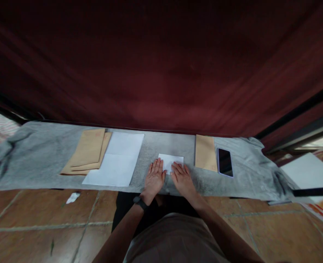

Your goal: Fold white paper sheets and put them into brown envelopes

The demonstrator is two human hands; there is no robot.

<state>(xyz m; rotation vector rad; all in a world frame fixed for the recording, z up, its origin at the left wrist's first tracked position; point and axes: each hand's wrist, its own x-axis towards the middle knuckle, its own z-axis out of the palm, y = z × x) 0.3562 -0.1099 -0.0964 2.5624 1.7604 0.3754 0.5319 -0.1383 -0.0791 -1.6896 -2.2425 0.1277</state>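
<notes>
A small white folded-looking paper (169,160) lies flat on the grey cloth in front of me. On its left side rests my left hand (154,178), palm down with fingers stretched out; a dark watch is on that wrist. My right hand (182,179) lies flat on the paper's right side, fingers out and slightly apart. Both hands press on the paper without gripping it, and they cover its lower corners. Left of my hands is a stack of larger white sheets (117,159) with a faint crease across it.
Several brown envelopes (87,148) lie at the left, overlapping the white sheets. To the right are another brown envelope (205,153) and a phone (225,162). A dark red curtain (161,84) hangs behind the narrow cloth-covered surface (41,157). Crumpled tissue (73,197) lies on the tiled floor.
</notes>
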